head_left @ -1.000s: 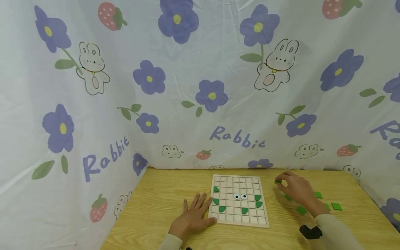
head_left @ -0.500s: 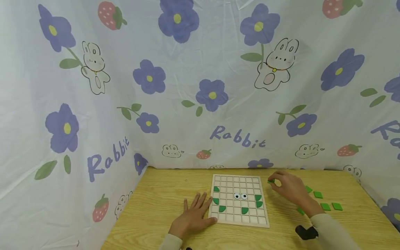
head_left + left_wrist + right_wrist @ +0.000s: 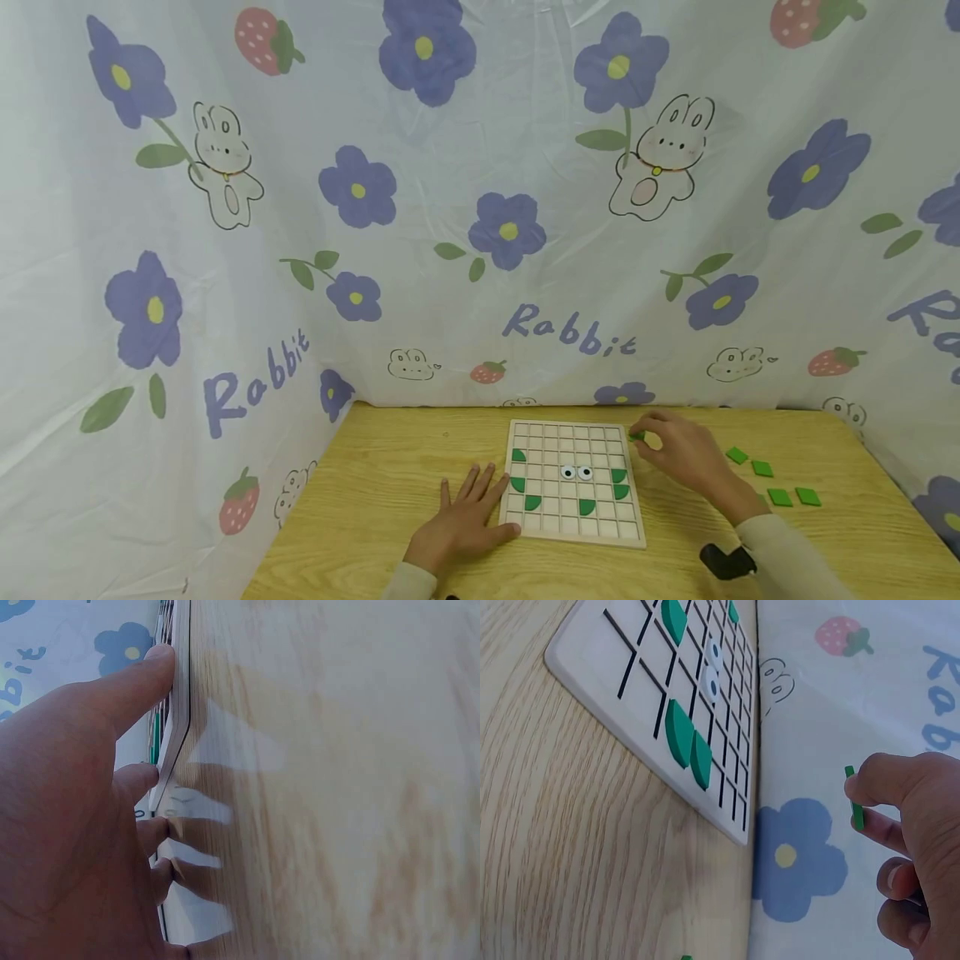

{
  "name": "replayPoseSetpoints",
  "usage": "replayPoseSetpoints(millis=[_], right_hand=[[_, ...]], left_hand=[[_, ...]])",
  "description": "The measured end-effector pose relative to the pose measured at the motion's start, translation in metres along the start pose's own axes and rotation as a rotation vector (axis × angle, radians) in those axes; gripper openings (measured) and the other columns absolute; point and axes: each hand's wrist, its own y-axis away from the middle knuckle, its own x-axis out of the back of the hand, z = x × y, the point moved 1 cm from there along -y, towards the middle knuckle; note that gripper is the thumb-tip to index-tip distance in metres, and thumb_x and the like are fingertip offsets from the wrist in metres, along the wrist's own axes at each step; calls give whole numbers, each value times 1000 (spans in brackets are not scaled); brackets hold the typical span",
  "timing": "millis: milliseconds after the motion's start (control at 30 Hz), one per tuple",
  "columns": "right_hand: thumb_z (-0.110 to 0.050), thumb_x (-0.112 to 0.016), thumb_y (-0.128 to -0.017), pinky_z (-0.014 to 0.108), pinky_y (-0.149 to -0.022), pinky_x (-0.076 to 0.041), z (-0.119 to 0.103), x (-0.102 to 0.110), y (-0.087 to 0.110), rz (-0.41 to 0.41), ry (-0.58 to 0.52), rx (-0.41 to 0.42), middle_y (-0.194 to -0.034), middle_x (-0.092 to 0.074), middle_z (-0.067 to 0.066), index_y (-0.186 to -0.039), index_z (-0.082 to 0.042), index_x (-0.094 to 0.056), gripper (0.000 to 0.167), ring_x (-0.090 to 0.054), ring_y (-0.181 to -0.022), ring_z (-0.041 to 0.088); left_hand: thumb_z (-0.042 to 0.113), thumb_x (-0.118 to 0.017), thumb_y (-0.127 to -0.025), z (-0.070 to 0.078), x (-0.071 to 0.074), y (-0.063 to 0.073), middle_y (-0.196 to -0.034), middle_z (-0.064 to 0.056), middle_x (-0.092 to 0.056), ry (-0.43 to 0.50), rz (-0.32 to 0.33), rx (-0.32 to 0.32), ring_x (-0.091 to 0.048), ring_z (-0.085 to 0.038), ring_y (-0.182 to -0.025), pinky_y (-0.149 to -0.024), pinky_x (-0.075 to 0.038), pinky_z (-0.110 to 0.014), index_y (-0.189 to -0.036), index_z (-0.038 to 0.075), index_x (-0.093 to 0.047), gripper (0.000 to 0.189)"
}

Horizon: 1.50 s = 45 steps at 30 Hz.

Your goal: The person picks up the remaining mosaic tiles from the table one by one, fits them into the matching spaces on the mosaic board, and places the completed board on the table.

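A pale wooden grid board (image 3: 555,529) lies on the table, with several dark green quarter-round tiles (image 3: 587,507) and two round eye pieces (image 3: 576,472) in its cells. My left hand (image 3: 461,521) lies spread at the board's left side, thumb and fingertips right at its edge; the left wrist view shows the thumb (image 3: 142,682) against the board's side. Between thumb and finger my right hand (image 3: 686,454) pinches a thin green tile (image 3: 854,799), just off the board's far right corner. In the right wrist view the other fingers curl loosely below it.
Several bright green square tiles (image 3: 780,497) lie on the table to the right, partly hidden by the right forearm. A white curtain (image 3: 450,333) printed with flowers and rabbits hangs right behind the table's far edge. A black device (image 3: 727,562) sits at the right wrist.
My right hand has moved left with the green tile, from over the table to the board's right edge. More of the loose tiles now show behind it. My left hand stays put.
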Motion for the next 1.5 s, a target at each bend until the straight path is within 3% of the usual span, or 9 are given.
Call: replayPoseSetpoints(millis=[433,767,1067,1500], right_hand=[[-19,-89,-87,24,-56,-47,-17,-2,-5,28,-30,57,-112,-77,3,-101,-21,-82,16,-71,-77,20],[-17,-90,-85,22,-57,-49,-29,-7,-7,62,-44,87,-114,-77,4,-99,-21,-83,17,-73,-80,19],[-16,-91,-84,19,-52,-41,-36,-12,-9,98,-61,117,-112,-77,3,-99,-22,-82,19,-69,-73,16],[-15,-93,-82,18,-53,-43,-53,-21,-17,123,-89,172,-105,-77,-2,-96,-24,-83,19,-69,-73,15]], left_hand=[[67,-54,-103,-1,-3,2,-181,-9,-12,5,9,2,-8,-39,-168,-123,0,-82,-172,23,-26,87],[68,-54,-103,1,-5,2,-181,-8,-13,-11,3,14,-8,-39,-168,-123,-1,-82,-172,24,-26,87],[68,-53,-103,1,-6,4,-181,-8,-12,-17,0,14,-8,-39,-168,-123,-1,-82,-172,24,-25,86],[67,-51,-104,1,-6,5,-181,-9,-12,-14,16,-2,-8,-39,-168,-122,0,-83,-172,26,-25,83]])
